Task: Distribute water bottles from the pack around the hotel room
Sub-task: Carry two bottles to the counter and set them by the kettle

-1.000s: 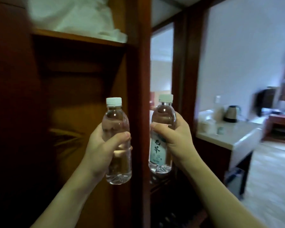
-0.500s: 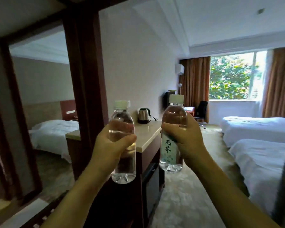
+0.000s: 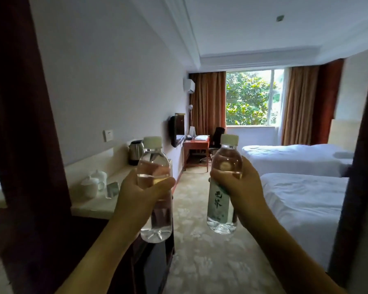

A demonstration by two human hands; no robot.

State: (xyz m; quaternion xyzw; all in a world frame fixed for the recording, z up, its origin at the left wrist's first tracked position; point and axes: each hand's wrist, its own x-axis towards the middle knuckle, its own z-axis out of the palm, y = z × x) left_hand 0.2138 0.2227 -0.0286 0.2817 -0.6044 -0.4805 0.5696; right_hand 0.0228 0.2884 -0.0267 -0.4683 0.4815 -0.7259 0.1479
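Room nearer now; fingers [image 3: 222, 174] wrap both bottles [image 3: 222, 200].

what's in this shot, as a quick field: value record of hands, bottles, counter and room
left hand: grips unlabelled bottle, upright
right hand: grips labelled bottle, upright
caps: both on
counter: left; holds kettle, two lidded cups
beds: two, right, white linen
desk: far end, below window
bottles placed: none visible yet
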